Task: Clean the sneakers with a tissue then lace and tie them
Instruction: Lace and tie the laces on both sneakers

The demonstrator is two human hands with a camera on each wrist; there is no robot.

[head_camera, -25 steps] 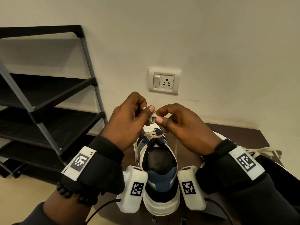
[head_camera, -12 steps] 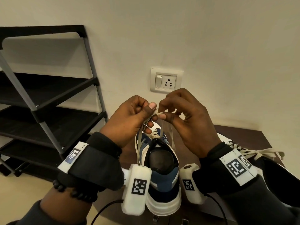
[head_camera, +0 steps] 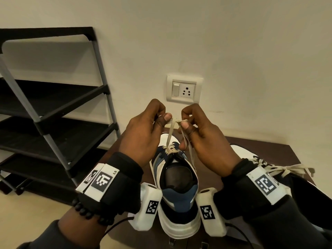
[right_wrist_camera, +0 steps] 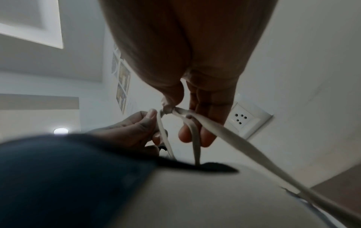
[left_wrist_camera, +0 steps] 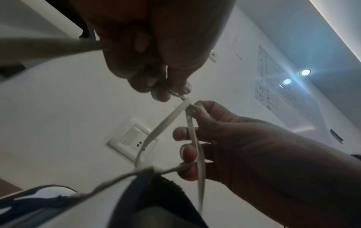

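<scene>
Both hands are raised above the white-and-blue chunky-soled sneaker [head_camera: 177, 184] on the dark brown table [head_camera: 265, 150]. The left hand [head_camera: 143, 133] pinches one strand of the cream flat lace [head_camera: 169, 133], and the right hand [head_camera: 206, 141] pinches the other, pulled upward.

We hold both hands raised mid-frame in the head view, knuckles up, thumbs facing each other, nearly touching. Our left hand [head_camera: 143, 133] has its fingers curled, thumb and forefinger pinching the flat off-white shoelace [head_camera: 169, 133]. Our right hand [head_camera: 206, 139] mirrors it, thumb pressed to forefinger on the same lace, lower fingers [left_wrist_camera: 187, 154] hooked round a strand. Both wrists wear black straps.
</scene>
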